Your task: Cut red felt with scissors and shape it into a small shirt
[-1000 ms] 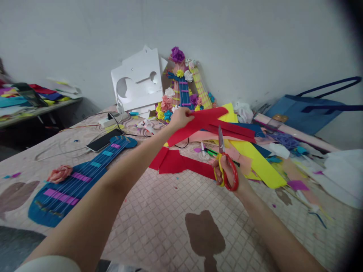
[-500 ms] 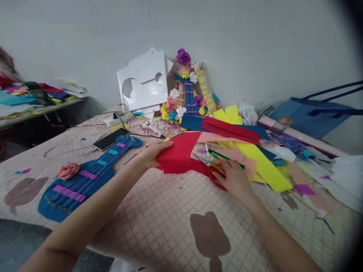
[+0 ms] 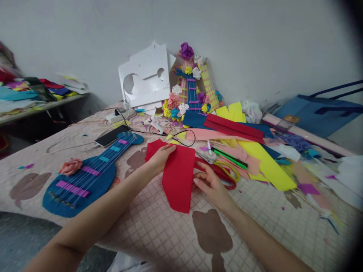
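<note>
- Nearest you, tablecloth [image 3: 159,234] leaves room below the work.
- Beyond, your left hand [image 3: 162,157] pinches a smooth red sheet [image 3: 179,177], straight-sided right, slanting lower-left; your right hand [image 3: 212,184], fingers parted, is at the straight edge, grip unclear.
- Farther right, scissors [image 3: 237,174] lie close.

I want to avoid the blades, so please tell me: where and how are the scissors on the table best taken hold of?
I would take the scissors by the yellow loop and red loop, bringing the right hand from the near right. Both loops lie at that end, largely uncovered, while the other end runs left.
</note>
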Tool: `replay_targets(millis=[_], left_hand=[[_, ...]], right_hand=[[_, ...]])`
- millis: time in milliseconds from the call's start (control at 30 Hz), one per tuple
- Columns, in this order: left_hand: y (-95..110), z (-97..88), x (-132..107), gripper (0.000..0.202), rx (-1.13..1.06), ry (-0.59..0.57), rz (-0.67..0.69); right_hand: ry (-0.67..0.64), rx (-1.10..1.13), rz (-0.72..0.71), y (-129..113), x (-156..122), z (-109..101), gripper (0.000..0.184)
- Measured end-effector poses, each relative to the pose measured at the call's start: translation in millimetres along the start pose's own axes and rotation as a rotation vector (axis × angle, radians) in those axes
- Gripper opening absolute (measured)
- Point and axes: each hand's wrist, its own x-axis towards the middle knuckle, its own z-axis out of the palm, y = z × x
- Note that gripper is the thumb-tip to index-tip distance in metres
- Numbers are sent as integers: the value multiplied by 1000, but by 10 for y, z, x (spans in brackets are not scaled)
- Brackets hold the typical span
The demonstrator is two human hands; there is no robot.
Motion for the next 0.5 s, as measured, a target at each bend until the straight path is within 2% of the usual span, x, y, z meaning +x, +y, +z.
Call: replay_targets(millis=[100,233,300,400,500], left_hand=[[-5,-27,58,3,-22,111,-28],[42,-45,79,16,-88,107,-181],[67,-56,73,19,-132,94,-243],[90,-69,44,17,-155,38,-278],[99,-72,12,12,-110,-28,-254]], right_hand=[[-34,-135,-93,17,-14,-41,57],[-157,-479,-318,7,-39,-65,52],[-166,-676,-472,7,-35,-52,54],[-72,-899,-636,14,-7,-21,58],[66,-1020,-757,-11,19,-5,49]])
